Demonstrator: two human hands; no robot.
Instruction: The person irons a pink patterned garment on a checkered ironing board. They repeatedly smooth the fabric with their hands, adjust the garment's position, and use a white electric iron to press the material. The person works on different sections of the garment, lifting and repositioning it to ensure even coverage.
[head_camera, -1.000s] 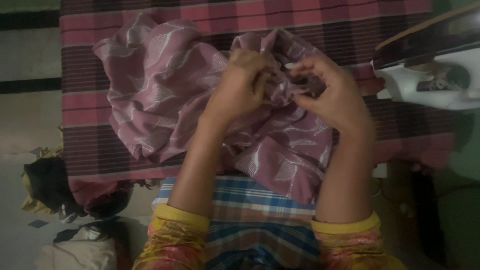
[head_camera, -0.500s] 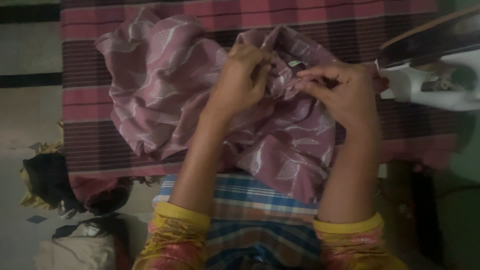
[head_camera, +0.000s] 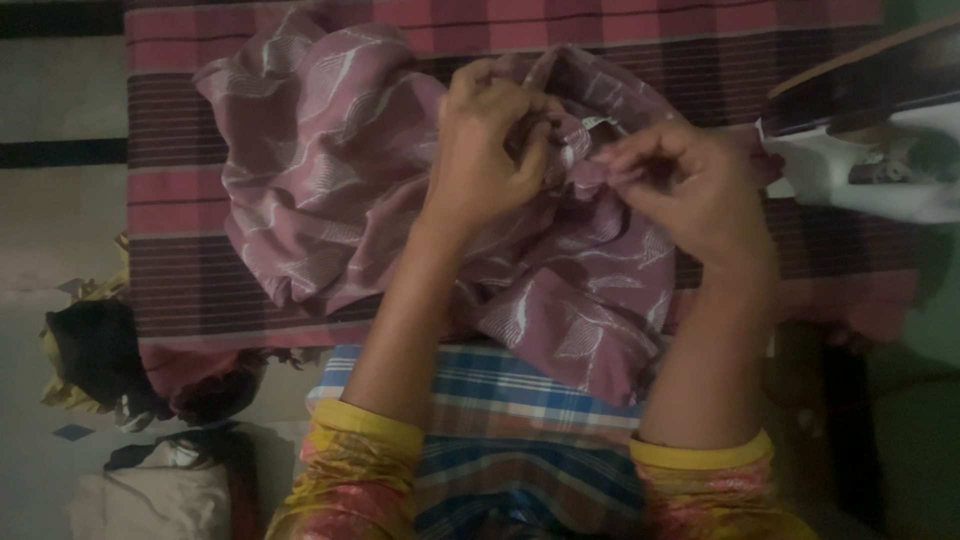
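While both hands work at the middle of the frame, the left hand is curled into a loose fist, its fingers bunched tight around a fold of the mauve patterned garment. Close beside it, the right hand pinches another bit of the same cloth, thumb and fingertips pressed narrowly together on a gathered edge. A small pale tag shows on the fabric just between the two hands.

Crumpled rather than flat, the garment lies on a table covered with a pink and dark striped cloth, with most of its bulk heaped to the left of the hands and one rounded flap hanging over the near edge of the table toward the person's lap. That flap overlaps a blue and white checked cloth worn at the person's waist. Yellow patterned sleeves end above the elbows on both arms.

At the right edge of the table stands a clothes iron, white-bodied with a dark sole plate tilted up, near the right hand but not touching it. Down on the pale floor at lower left lies a heap of dark and yellow clothing, and below it a light-coloured bundle.
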